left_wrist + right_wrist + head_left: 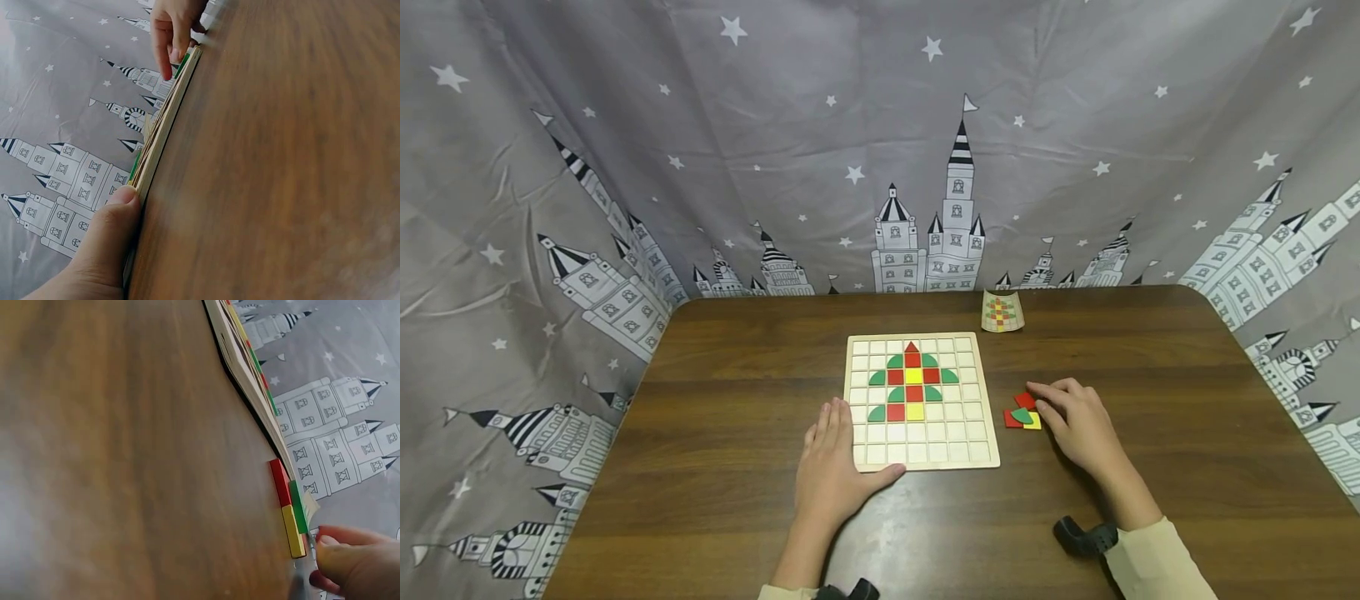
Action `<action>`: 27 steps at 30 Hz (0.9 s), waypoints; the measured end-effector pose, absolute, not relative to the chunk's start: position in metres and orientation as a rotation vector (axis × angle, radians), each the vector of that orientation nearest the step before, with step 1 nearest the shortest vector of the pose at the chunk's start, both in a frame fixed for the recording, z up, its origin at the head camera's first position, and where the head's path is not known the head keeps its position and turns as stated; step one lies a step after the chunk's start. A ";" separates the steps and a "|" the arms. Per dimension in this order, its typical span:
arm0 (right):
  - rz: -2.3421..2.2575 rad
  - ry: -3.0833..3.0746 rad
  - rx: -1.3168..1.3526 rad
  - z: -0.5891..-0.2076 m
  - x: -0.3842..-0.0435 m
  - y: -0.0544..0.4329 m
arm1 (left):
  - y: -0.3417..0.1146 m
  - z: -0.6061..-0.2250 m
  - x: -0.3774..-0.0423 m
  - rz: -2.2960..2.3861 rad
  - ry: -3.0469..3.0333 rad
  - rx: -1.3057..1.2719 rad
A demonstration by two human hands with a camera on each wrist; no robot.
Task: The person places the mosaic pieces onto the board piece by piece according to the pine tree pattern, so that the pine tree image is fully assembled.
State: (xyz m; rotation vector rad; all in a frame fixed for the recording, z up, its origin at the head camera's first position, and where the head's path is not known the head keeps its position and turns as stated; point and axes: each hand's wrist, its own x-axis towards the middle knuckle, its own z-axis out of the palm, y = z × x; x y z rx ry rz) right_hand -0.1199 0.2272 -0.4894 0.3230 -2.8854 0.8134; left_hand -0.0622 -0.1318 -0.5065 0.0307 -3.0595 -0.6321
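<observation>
A pale wooden grid board (955, 433) lies on the table, with red, green and yellow pieces forming a pointed pattern. My left hand (831, 467) rests at its lower left corner, fingers straight along the left edge, thumb extended along the near edge. Right of the board lies a small cluster of loose pieces: a red square (1024, 401), another red piece (1012, 419), a yellow piece (1033, 422) and a green quarter-round (1022, 415). My right hand (1082, 425) reaches over this cluster, index finger and thumb spread apart right at the red square's edge.
A small curved card (1002, 312) with a printed coloured pattern stands at the table's back edge, behind the board's right corner. A grey curtain (820, 142) with castles and stars hangs behind the brown wooden table (715, 417).
</observation>
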 end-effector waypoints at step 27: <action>0.966 -2.884 0.154 -0.483 -0.130 0.228 | -0.132 -0.506 -0.062 -0.613 -3.045 0.019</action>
